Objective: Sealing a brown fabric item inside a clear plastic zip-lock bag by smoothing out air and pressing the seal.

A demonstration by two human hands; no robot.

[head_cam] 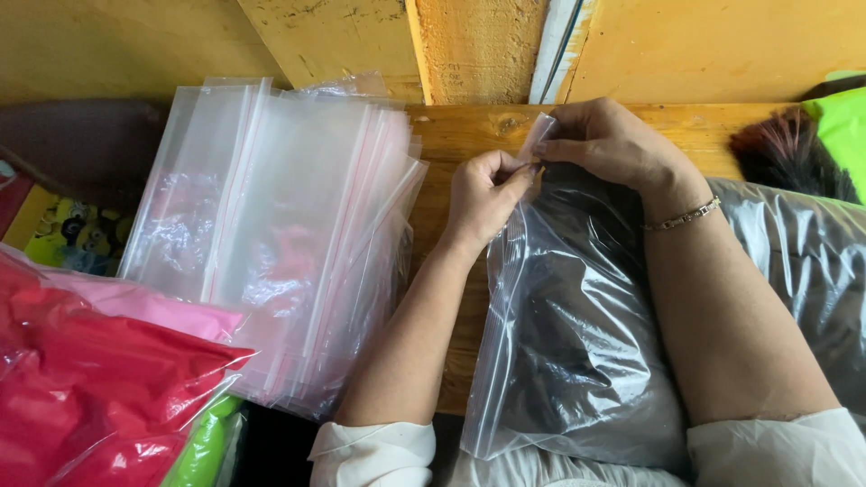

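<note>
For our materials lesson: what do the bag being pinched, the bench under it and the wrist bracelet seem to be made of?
Bag: thin clear plastic film, glossy, going by its creases and glare.
Bench: wood, yellowish and smooth, with grain and a knot showing.
Bracelet: probably metal, with shiny linked segments; which metal cannot be told.

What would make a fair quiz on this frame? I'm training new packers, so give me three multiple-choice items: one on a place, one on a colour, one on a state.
1. Where is the stack of empty clear bags?
A. Left of the hands
B. Right of the hands
C. Under the filled bag

2. What colour is the item inside the clear zip bag being handled?
A. Red
B. Black
C. Green

3. What are the left hand and right hand doing?
A. Resting flat
B. Pinching the bag's top edge
C. Holding scissors

Answers: 1 A, the stack lies on the left; 2 B, dark contents show through; 3 B, fingertips meet at the strip.
</note>
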